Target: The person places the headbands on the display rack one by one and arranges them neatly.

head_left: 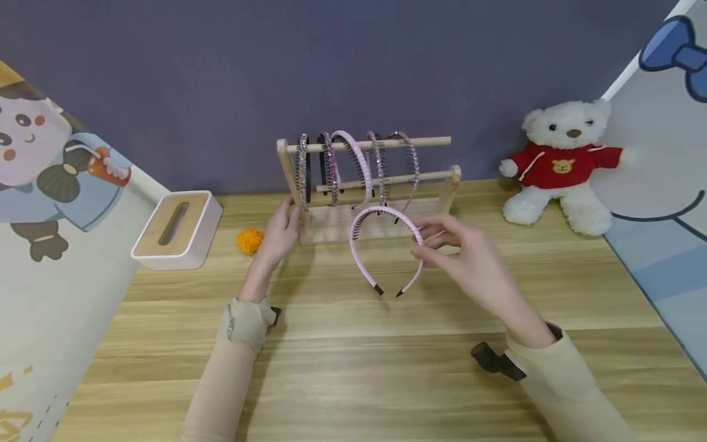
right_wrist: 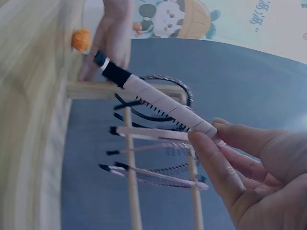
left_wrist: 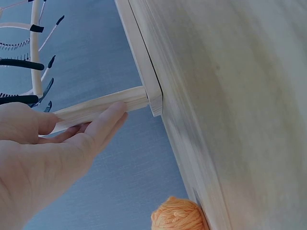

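In the head view my right hand (head_left: 469, 258) pinches a lilac headband (head_left: 359, 258) by its right side, thumb against fingers. The band hangs in front of the rack with its dark-tipped ends pointing down. Dark comb teeth line its inner side in the right wrist view. My left hand (head_left: 282, 233) grips the left post (left_wrist: 96, 108) of the wooden headband rack (head_left: 448, 190), near its base. On the rack's upper bar hang several headbands: sparkly ones, a dark one, and another lilac band (head_left: 359, 161).
An orange yarn ball (head_left: 250, 240) lies beside my left hand. To the left stands a white tissue box (head_left: 178, 230) with a wooden lid. A white teddy bear (head_left: 563, 169) in a red hoodie sits at the right, against the wall. A dark wall is behind the rack.
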### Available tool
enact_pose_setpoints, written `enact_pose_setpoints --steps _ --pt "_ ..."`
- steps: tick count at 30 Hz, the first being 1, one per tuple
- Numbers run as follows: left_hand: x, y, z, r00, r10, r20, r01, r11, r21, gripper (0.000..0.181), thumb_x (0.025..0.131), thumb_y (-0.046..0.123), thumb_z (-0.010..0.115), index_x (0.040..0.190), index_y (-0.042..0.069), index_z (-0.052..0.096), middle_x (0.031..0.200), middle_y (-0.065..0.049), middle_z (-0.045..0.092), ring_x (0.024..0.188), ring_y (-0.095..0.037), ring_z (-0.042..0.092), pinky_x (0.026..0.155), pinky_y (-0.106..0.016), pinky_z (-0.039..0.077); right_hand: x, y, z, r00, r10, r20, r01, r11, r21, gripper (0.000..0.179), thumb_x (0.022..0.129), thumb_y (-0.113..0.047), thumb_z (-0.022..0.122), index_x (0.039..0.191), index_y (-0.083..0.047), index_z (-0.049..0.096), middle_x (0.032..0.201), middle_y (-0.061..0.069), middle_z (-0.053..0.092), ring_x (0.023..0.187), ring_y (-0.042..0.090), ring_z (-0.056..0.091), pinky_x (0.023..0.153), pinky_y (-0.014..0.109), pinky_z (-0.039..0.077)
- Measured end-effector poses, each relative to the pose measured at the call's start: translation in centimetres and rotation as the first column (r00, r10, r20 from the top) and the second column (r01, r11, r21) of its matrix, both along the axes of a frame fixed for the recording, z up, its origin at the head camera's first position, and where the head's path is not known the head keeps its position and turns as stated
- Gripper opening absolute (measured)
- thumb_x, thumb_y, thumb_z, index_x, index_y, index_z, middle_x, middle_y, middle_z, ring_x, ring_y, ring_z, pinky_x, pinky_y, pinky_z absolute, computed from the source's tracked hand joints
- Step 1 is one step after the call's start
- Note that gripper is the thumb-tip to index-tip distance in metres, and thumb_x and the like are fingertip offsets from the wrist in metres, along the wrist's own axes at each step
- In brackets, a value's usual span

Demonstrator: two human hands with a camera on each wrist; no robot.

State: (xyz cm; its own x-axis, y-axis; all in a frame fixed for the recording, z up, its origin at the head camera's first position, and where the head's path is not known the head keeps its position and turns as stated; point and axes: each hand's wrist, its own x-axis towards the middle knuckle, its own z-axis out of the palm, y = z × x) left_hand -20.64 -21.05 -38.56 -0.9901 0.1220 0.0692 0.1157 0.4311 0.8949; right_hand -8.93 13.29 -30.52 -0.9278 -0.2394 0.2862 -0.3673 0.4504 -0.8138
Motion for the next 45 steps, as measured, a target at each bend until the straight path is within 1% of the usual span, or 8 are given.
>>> enact_pose_setpoints --steps 6,10,17,22,26,29,37,45 --pt "0.1 -0.1 -0.1 1.000 -0.002 -0.002 0.002 1.000 -0.006 0.049 0.119 0.020 0.036 0.164 0.001 0.034 0.150 -0.029 0.051 0.136 -0.042 0.056 0.111 -0.050 0.055 0.8 0.9 1.3 0.997 -0.035 -0.068 0.035 0.999 -0.012 0.040 0.089 0.006 0.085 0.126 0.001 0.071 0.106 0.013 0.074 0.085 0.007 0.074 0.071 0.021 0.065" --pt "0.1 -0.1 -0.1 1.000 -0.004 -0.006 0.004 1.000 0.002 0.048 0.119 0.020 0.036 0.163 0.001 0.035 0.150 -0.028 0.052 0.137 -0.042 0.055 0.112 -0.050 0.054 1.4 1.4 1.9 0.994 -0.052 -0.100 0.049 0.998 -0.027 0.042 0.088 0.007 0.085 0.127 0.000 0.071 0.107 0.013 0.074 0.085 0.003 0.072 0.070 0.016 0.063" --pt "0.1 -0.2 -0.1 1.000 -0.007 -0.007 0.007 1.000 0.010 0.048 0.119 0.021 0.035 0.163 0.001 0.035 0.151 -0.028 0.050 0.139 -0.042 0.054 0.112 -0.050 0.054 2.3 2.3 3.1 0.979 -0.092 -0.182 0.084 0.995 -0.049 0.049 0.083 0.016 0.085 0.127 0.000 0.071 0.104 0.012 0.072 0.084 0.002 0.072 0.069 0.017 0.064" --pt "0.1 -0.1 -0.1 1.000 -0.014 0.002 0.013 1.000 0.023 0.048 0.119 0.021 0.034 0.163 0.001 0.034 0.151 -0.028 0.050 0.140 -0.041 0.053 0.112 -0.050 0.054 2.9 3.0 3.7 0.973 -0.137 -0.188 0.126 0.990 -0.070 0.051 0.083 0.017 0.084 0.128 -0.001 0.071 0.103 0.000 0.073 0.086 0.002 0.073 0.066 0.017 0.063" --pt "0.1 -0.2 -0.2 1.000 -0.013 0.002 0.013 1.000 0.022 0.049 0.119 0.021 0.035 0.163 0.001 0.034 0.152 -0.028 0.050 0.139 -0.042 0.054 0.113 -0.050 0.053 3.1 3.3 4.1 0.955 -0.187 -0.229 0.170 0.981 -0.089 0.054 0.080 0.019 0.085 0.128 0.000 0.071 0.105 -0.005 0.073 0.085 0.002 0.073 0.066 0.015 0.062" --pt "0.0 -0.2 -0.2 1.000 -0.011 0.005 0.011 1.000 0.019 0.049 0.119 0.022 0.035 0.164 0.001 0.034 0.153 -0.028 0.049 0.139 -0.041 0.054 0.113 -0.050 0.053 3.2 3.5 4.3 0.944 -0.216 -0.250 0.195 0.975 -0.106 0.057 0.077 0.021 0.085 0.129 0.001 0.071 0.105 -0.003 0.072 0.084 0.003 0.073 0.067 0.014 0.062" --pt "-0.2 -0.1 -0.2 1.000 -0.005 0.003 0.005 1.000 0.007 0.049 0.119 0.022 0.036 0.164 0.001 0.034 0.149 -0.029 0.052 0.135 -0.042 0.057 0.112 -0.050 0.055 3.1 3.9 4.7 0.937 -0.252 -0.242 0.221 0.964 -0.145 0.059 0.076 0.023 0.083 0.130 0.005 0.068 0.110 0.002 0.071 0.085 0.005 0.073 0.070 0.014 0.062" --pt "-0.1 -0.2 -0.2 1.000 -0.007 0.005 0.007 1.000 0.014 0.050 0.119 0.022 0.036 0.164 0.001 0.033 0.149 -0.028 0.052 0.135 -0.043 0.056 0.112 -0.051 0.054 2.1 4.4 4.7 0.913 -0.305 -0.271 0.279 0.952 -0.128 0.054 0.079 0.019 0.085 0.129 0.005 0.068 0.108 -0.002 0.071 0.084 0.004 0.071 0.072 0.010 0.059"
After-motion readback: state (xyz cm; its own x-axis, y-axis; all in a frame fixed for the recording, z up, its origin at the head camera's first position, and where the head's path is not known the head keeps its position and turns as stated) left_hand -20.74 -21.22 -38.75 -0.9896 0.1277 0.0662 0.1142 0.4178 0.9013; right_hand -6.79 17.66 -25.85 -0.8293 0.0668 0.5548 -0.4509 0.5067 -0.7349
